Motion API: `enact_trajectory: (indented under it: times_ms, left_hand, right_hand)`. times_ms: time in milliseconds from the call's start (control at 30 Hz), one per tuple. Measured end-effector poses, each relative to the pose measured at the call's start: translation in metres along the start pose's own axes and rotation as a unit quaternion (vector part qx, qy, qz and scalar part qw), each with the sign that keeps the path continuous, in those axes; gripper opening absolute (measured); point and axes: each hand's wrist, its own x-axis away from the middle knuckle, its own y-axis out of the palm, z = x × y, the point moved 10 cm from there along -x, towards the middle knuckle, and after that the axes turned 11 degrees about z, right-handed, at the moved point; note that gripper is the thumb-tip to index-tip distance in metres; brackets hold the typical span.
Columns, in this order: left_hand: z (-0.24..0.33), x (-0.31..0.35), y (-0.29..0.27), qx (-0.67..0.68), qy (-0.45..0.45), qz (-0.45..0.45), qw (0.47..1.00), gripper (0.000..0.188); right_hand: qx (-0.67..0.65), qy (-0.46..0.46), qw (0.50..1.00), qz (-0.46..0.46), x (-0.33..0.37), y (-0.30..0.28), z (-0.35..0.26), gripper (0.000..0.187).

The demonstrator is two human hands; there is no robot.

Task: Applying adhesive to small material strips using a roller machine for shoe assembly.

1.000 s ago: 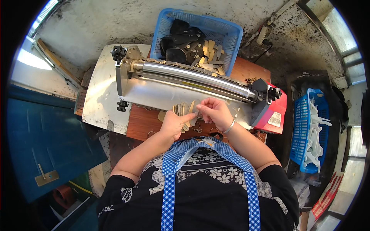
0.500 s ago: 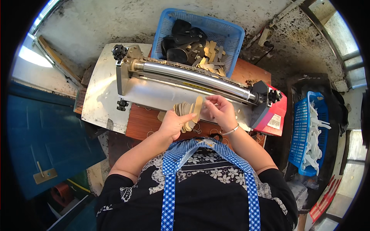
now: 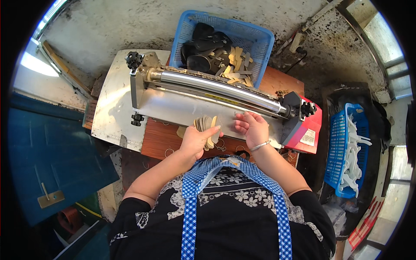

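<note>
My left hand is closed round a fanned bundle of flat, round-ended strips, some grey and some tan, with the thumb laid across them. A little to its right, my right hand hovers over the front edge of the machine's metal plate, its fingers loosely curled and apart. I make out nothing held in it. Beyond both hands lies the shiny steel roller of a roller machine, held between two end brackets with black knobs.
Behind the roller stands a blue basket with black pieces and tan and grey strips. To the right, another blue basket holds white plastic-looking parts. The machine's red end housing is at right. A blue door is at left.
The tan strip that stood up from the bundle toward my right hand no longer sticks up there. My right hand has shifted slightly right and down, away from the bundle, with its fingers looser.
</note>
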Motion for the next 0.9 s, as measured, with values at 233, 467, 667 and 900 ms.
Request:
enact_trajectory:
  times_ms: [233,467,667,900]
  left_hand:
    - [-0.003,0.002,0.002,-0.027,-0.019,0.029,0.999,0.021]
    - [-0.008,0.004,0.004,-0.037,-0.081,-0.012,0.996,0.020]
    - [0.011,0.015,0.007,-0.132,-0.012,-0.040,0.990,0.021]
    - [0.000,0.004,-0.004,0.126,-0.106,-0.029,0.986,0.024]
  right_hand:
    - [0.256,-0.067,0.942,-0.206,0.038,0.038,0.017,0.021]
    - [0.177,-0.055,0.953,-0.240,0.027,0.035,0.005,0.012]
    - [0.255,-0.157,0.930,-0.212,0.030,0.043,-0.022,0.011]
    - [0.328,-0.721,0.602,-0.101,0.105,0.052,-0.092,0.008]
